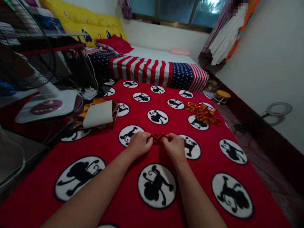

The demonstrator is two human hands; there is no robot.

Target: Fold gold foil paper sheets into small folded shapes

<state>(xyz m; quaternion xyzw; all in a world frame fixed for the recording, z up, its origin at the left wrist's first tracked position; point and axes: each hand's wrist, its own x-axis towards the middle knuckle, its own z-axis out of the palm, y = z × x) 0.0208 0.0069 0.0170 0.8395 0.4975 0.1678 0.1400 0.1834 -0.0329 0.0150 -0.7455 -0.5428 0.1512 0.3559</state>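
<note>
Between my two hands is a small piece of shiny orange foil (158, 138), folded or crumpled, above a red cloth (152, 155) with black monkey figures in white circles. My left hand (140, 144) pinches its left end, fingers closed. The right end is gripped by my right hand (174, 146), thumb and fingers pressed together. Several more folded orange foil pieces (201, 111) lie on the cloth at the far right. At the left edge of the cloth sits a stack of orange sheets (95, 103) with a pale sheet (99, 114) on top.
A fan (52, 103) with a white base stands at the left beside a cluttered shelf. Behind the cloth is a bed with a stars-and-stripes cover (152, 71). A yellow stool (223, 94) and a ring-shaped object (278, 109) are at the right.
</note>
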